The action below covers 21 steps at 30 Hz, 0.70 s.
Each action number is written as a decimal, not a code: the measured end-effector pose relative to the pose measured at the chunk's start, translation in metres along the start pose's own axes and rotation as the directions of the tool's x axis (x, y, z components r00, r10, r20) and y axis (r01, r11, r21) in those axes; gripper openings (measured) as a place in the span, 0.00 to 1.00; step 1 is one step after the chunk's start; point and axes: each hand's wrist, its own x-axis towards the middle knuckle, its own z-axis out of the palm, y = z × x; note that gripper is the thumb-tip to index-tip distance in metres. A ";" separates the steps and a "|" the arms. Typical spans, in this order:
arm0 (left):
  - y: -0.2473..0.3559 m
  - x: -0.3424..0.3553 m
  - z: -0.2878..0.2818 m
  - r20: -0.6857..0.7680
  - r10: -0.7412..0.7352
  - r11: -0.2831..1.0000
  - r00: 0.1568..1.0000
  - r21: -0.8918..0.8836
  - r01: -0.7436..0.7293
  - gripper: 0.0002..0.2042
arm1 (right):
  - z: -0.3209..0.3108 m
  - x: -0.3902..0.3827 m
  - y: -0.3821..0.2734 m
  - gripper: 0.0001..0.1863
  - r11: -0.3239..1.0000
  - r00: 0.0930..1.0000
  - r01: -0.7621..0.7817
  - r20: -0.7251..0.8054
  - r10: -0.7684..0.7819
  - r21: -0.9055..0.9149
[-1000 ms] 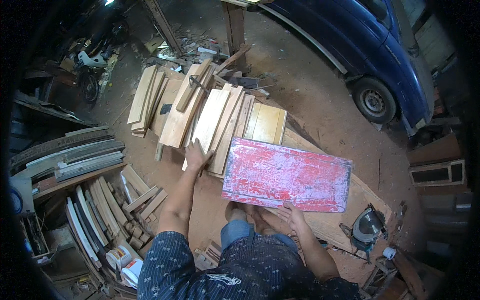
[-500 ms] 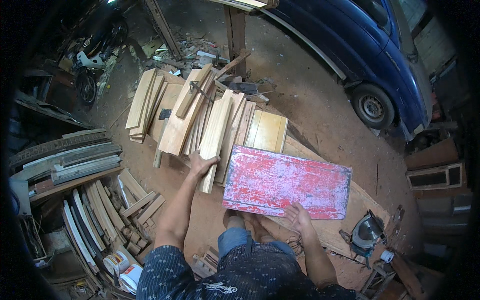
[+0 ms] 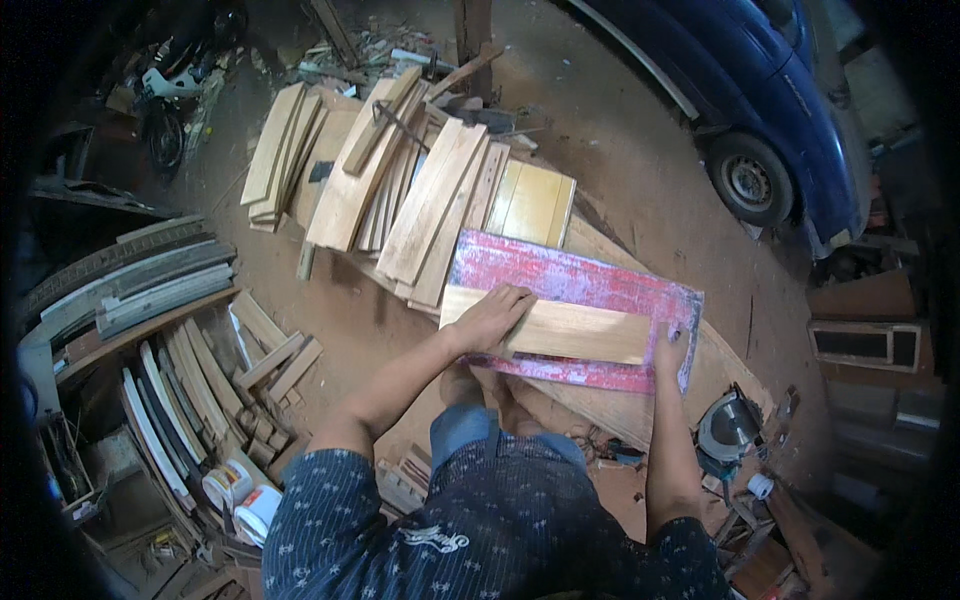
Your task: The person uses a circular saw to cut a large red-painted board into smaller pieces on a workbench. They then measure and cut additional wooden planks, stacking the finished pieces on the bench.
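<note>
A pale wooden plank (image 3: 585, 332) lies crosswise over a worn red and whitish board (image 3: 560, 262). My left hand (image 3: 494, 316) grips the plank near its left end, fingers wrapped over the top edge. Beside the plank's right end is my right hand (image 3: 671, 350), over the red board; its fingers are blurred, and whether they hold anything is unclear. The red board rests on a larger wooden sheet (image 3: 735, 352). Just beyond it, several planks (image 3: 435, 205) lie stacked side by side, with a yellowish panel (image 3: 532, 203) to their right.
A circular saw (image 3: 728, 425) sits at the sheet's right corner. More planks (image 3: 272, 150) and a metal clamp (image 3: 400, 125) are at the far left. Curved wood pieces (image 3: 185, 385) and white buckets (image 3: 228, 485) stand at left. A blue vehicle (image 3: 745, 100) is parked at far right.
My left hand has drawn the plank off the stack and turned it crosswise onto the red board. My right hand, earlier palm up and open, has moved right to the plank's end.
</note>
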 end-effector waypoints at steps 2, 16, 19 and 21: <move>0.005 -0.009 0.014 -0.004 0.007 0.996 1.000 0.086 -0.007 0.44 | 0.006 -0.008 0.025 0.41 0.984 0.995 0.052 0.098 -0.035 -0.172; -0.028 -0.098 0.107 -0.589 -0.742 0.615 0.320 -0.408 0.675 0.21 | 0.044 -0.034 0.051 0.38 0.989 0.934 0.110 0.350 -0.068 -0.101; -0.040 -0.108 0.114 -0.542 -0.778 0.593 0.316 -0.471 0.653 0.21 | 0.044 -0.036 0.042 0.39 0.977 0.942 0.144 0.324 -0.086 -0.159; -0.046 -0.114 0.117 -0.507 -0.812 0.557 0.291 -0.523 0.645 0.21 | 0.043 -0.042 0.030 0.40 0.982 0.942 0.142 0.322 -0.095 -0.125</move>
